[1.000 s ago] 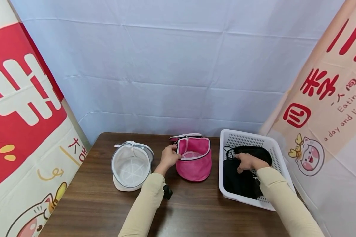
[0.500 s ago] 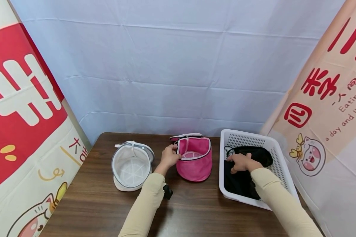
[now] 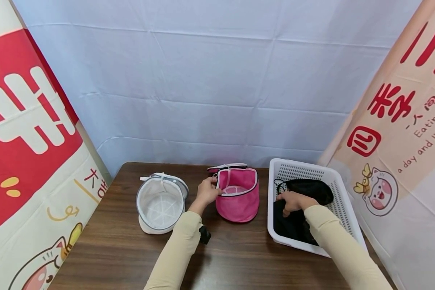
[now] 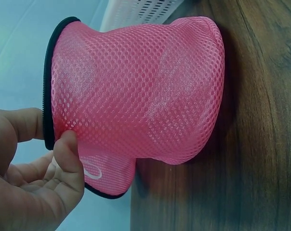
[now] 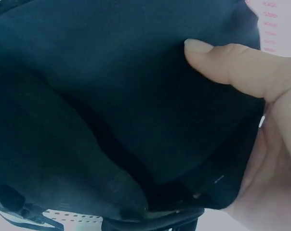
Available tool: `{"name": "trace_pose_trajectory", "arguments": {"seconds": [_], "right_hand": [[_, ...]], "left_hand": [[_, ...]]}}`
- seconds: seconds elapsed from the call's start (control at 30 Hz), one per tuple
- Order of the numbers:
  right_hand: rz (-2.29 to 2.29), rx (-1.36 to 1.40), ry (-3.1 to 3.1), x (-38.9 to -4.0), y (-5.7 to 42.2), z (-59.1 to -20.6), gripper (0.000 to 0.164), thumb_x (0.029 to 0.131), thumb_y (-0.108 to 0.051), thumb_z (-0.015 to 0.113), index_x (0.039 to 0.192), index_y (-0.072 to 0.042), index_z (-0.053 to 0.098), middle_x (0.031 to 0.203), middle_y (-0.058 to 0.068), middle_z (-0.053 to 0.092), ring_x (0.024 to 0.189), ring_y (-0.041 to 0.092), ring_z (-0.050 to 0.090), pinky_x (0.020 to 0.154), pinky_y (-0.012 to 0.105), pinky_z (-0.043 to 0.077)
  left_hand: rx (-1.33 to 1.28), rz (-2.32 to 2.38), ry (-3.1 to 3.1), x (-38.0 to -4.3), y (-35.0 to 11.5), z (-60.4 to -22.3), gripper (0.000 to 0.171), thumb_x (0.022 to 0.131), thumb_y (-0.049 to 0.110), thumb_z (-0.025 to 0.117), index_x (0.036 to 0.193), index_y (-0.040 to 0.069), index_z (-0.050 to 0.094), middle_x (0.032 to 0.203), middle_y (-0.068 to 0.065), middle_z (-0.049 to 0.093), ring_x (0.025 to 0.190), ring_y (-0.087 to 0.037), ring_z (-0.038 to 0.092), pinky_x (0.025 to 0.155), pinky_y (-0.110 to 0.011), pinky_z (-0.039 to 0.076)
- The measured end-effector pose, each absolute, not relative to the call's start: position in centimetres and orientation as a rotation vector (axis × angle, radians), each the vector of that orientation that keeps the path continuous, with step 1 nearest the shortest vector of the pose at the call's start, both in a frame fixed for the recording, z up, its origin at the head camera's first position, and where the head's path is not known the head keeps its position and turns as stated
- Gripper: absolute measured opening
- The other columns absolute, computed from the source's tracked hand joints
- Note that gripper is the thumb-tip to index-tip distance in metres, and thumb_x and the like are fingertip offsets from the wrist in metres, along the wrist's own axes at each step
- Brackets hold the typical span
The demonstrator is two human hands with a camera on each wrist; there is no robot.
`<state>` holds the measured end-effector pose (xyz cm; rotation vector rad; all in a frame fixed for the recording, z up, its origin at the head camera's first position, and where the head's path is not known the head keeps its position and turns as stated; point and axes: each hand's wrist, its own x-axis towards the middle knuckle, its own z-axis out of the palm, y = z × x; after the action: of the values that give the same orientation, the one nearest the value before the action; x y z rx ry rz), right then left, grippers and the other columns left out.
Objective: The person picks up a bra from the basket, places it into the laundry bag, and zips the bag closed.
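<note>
In the head view, a pink mesh laundry bag (image 3: 237, 209) stands with its zip lid folded back. My left hand (image 3: 206, 191) pinches its rim; the left wrist view shows thumb and fingers either side of the black zip edge (image 4: 49, 91). Over in the white plastic basket (image 3: 270, 197), my right hand (image 3: 295, 201) holds a folded black cloth (image 3: 284, 227). Seen from the right wrist, the thumb lies flat across the cloth's face and the other fingers are hidden behind it. A rounded black item (image 3: 313, 190) with a thin cord lies beside it.
A white mesh laundry bag (image 3: 161, 209) with a grey-blue rim stands open at the left of the brown wooden table (image 3: 246, 257). Pale blue sheeting (image 3: 210, 96) hangs behind the table, and printed curtains (image 3: 417, 169) close in the sides.
My right hand has shifted left within the basket and its fingers have come down onto the black cloth's upper edge. The left hand and pink bag stay where they were.
</note>
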<state>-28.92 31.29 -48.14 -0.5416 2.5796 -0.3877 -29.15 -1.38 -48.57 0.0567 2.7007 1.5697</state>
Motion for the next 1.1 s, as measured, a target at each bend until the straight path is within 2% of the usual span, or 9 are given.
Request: {"name": "trace_pose_trajectory", "arguments": {"seconds": [0.17, 0.3, 0.4, 0.47, 0.53, 0.63, 0.7, 0.83, 1.1], "right_hand": [[-0.421, -0.666, 2.571, -28.8, 31.3, -48.2, 0.026, 0.063, 0.0, 0.074, 0.084, -0.009, 0.063, 0.077, 0.0, 0.055, 0.069, 0.015, 0.045, 0.065, 0.031, 0.042], [-0.421, -0.698, 2.596, -28.8, 31.2, -48.2, 0.024, 0.06, -0.001, 0.074, 0.074, -0.01, 0.058, 0.068, -0.003, 0.05, 0.064, 0.013, 0.041, 0.061, 0.029, 0.04], [-0.44, -0.677, 2.584, -28.7, 31.2, -48.2, 0.025, 0.06, 0.002, 0.072, 0.072, -0.008, 0.053, 0.065, -0.003, 0.044, 0.062, 0.014, 0.039, 0.058, 0.028, 0.037], [-0.461, -0.641, 2.57, -28.7, 31.2, -48.3, 0.026, 0.06, 0.005, 0.07, 0.075, -0.008, 0.053, 0.068, -0.001, 0.046, 0.063, 0.015, 0.04, 0.058, 0.029, 0.037], [-0.451, -0.606, 2.565, -28.8, 31.1, -48.4, 0.029, 0.061, 0.005, 0.07, 0.085, -0.005, 0.058, 0.077, 0.003, 0.052, 0.069, 0.017, 0.044, 0.062, 0.031, 0.04], [-0.423, -0.557, 2.57, -28.8, 31.0, -48.5, 0.043, 0.061, 0.005, 0.07, 0.103, 0.002, 0.062, 0.095, 0.011, 0.059, 0.078, 0.021, 0.047, 0.068, 0.033, 0.042], [-0.383, -0.544, 2.575, -28.7, 31.0, -48.2, 0.05, 0.061, 0.004, 0.07, 0.11, 0.005, 0.062, 0.103, 0.014, 0.06, 0.081, 0.022, 0.048, 0.07, 0.034, 0.043], [-0.32, -0.53, 2.58, -28.5, 30.9, -47.4, 0.049, 0.063, 0.002, 0.071, 0.111, 0.008, 0.062, 0.105, 0.017, 0.061, 0.083, 0.022, 0.05, 0.071, 0.033, 0.045], [-0.184, -0.493, 2.65, -28.3, 31.0, -45.3, 0.055, 0.067, 0.002, 0.071, 0.12, 0.005, 0.057, 0.113, 0.023, 0.057, 0.092, 0.028, 0.054, 0.068, 0.036, 0.043]], "left_hand": [[0.067, 1.571, 2.699, -29.1, -1.3, -48.5, 0.043, 0.075, 0.004, 0.072, 0.116, -0.003, 0.058, 0.065, -0.003, 0.052, 0.059, -0.014, 0.047, 0.054, -0.026, 0.041], [0.07, 1.579, 2.686, -29.1, -1.3, -48.4, 0.043, 0.075, 0.004, 0.072, 0.115, -0.003, 0.058, 0.065, -0.003, 0.052, 0.058, -0.014, 0.047, 0.053, -0.025, 0.042], [0.06, 1.591, 2.667, -29.2, -1.3, -48.6, 0.043, 0.075, 0.004, 0.072, 0.115, -0.003, 0.058, 0.066, -0.004, 0.052, 0.058, -0.014, 0.047, 0.053, -0.026, 0.043], [0.049, 1.601, 2.646, -29.2, -1.3, -48.7, 0.043, 0.076, 0.004, 0.072, 0.115, -0.003, 0.057, 0.066, -0.005, 0.052, 0.057, -0.014, 0.048, 0.053, -0.026, 0.044], [0.037, 1.612, 2.627, -29.2, -1.4, -48.7, 0.043, 0.076, 0.003, 0.071, 0.116, -0.003, 0.057, 0.066, -0.006, 0.053, 0.055, -0.014, 0.049, 0.053, -0.026, 0.046], [0.031, 1.633, 2.597, -29.2, -1.6, -48.5, 0.043, 0.077, 0.001, 0.07, 0.117, -0.004, 0.056, 0.067, -0.007, 0.055, 0.053, -0.014, 0.052, 0.053, -0.027, 0.049], [0.029, 1.635, 2.596, -29.3, -1.6, -48.4, 0.043, 0.077, 0.001, 0.069, 0.117, -0.004, 0.056, 0.067, -0.007, 0.055, 0.053, -0.013, 0.052, 0.053, -0.028, 0.05], [0.032, 1.631, 2.601, -29.4, -1.6, -48.6, 0.044, 0.077, 0.001, 0.069, 0.118, -0.004, 0.056, 0.067, -0.007, 0.056, 0.053, -0.013, 0.052, 0.053, -0.027, 0.049], [0.046, 1.626, 2.589, -29.3, -1.6, -48.7, 0.043, 0.076, 0.002, 0.07, 0.117, -0.003, 0.056, 0.066, -0.006, 0.056, 0.053, -0.013, 0.053, 0.053, -0.027, 0.048]]}}
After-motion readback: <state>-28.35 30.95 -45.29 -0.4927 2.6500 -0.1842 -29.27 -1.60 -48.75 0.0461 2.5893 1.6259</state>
